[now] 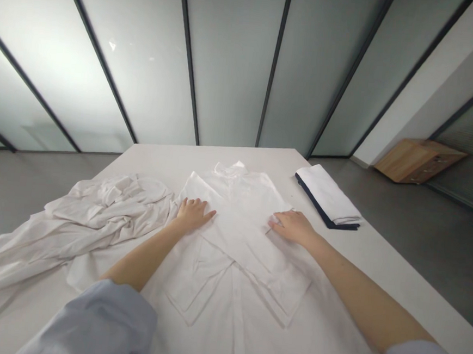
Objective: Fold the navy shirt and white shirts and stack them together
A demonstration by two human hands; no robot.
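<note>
A white shirt (242, 210) lies flat on the white table (377, 264), collar at the far end, both sleeves folded in across its body. My left hand (192, 213) rests palm down on the shirt's left side, fingers spread. On the shirt's right side my right hand (294, 226) lies flat, fingers pointing inward. Neither hand grips any cloth.
A crumpled heap of white garments (94, 215) spreads over the table's left side and hangs off its edge. A folded stack of white and dark cloth (328, 198) sits at the far right. Glass wall panels stand behind; a wooden box (420, 159) is on the floor at the right.
</note>
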